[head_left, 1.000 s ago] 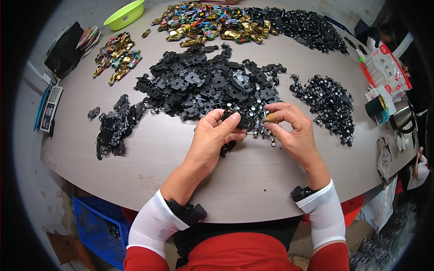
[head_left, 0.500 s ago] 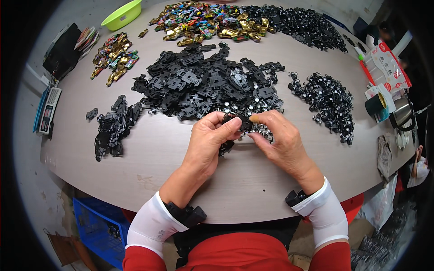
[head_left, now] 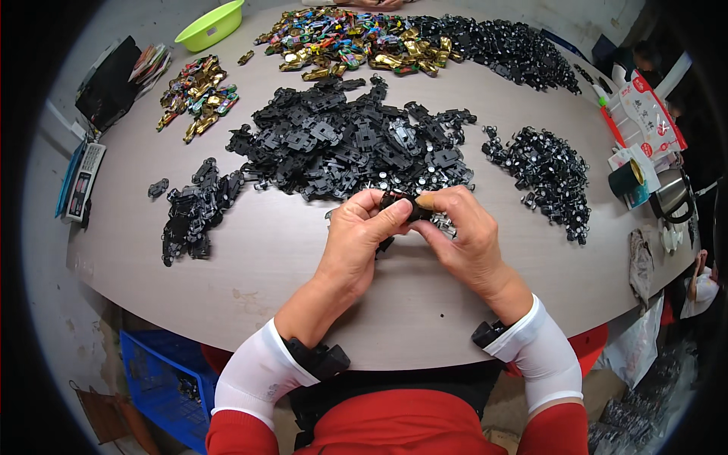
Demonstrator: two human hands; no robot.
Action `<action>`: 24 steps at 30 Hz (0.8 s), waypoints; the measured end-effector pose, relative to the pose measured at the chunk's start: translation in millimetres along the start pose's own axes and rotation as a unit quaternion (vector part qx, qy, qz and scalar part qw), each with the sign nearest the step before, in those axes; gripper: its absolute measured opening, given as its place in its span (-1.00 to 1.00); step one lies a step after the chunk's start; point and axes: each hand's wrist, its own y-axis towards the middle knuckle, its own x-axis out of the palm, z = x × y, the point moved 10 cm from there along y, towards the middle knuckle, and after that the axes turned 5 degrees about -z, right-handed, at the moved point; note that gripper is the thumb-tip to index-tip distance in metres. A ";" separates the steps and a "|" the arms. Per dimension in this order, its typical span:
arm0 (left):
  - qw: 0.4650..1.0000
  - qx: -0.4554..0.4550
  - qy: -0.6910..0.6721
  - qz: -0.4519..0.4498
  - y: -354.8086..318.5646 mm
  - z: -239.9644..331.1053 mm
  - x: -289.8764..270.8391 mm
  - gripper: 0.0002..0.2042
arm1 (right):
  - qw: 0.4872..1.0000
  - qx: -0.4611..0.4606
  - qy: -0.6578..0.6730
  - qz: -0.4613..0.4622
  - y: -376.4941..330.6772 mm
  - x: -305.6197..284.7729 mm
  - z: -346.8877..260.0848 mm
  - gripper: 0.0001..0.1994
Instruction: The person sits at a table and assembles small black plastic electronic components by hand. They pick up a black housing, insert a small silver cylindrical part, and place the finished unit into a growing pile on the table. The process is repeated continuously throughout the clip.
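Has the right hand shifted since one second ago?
Yes. The right hand has moved left, away from the small pile of black parts, to meet the left hand on a black piece.

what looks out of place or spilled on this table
Nothing is spilled or broken. Both hands, left hand and right hand, pinch one small black part together. The one oddity: a lone black piece lies apart from the small black pile on the left.
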 end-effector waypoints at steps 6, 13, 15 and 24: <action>1.000 -0.001 0.002 0.011 -1.8 6.0 -7.3 -0.90 | 0.998 0.025 0.056 -0.019 1.5 1.9 8.3 -0.65; 0.964 0.136 0.186 0.134 -52.1 122.1 -92.6 -0.72 | 0.957 0.282 0.047 -0.049 -22.1 -62.1 92.0 -0.89; 0.922 0.186 0.284 0.189 -80.9 157.3 -146.2 -0.67 | 0.959 0.257 0.030 -0.113 -18.3 -55.1 79.4 -0.88; 0.733 0.211 0.627 0.159 -86.4 147.0 -76.6 -0.75 | 0.952 0.192 -0.013 -0.239 -26.1 -5.9 53.7 -0.84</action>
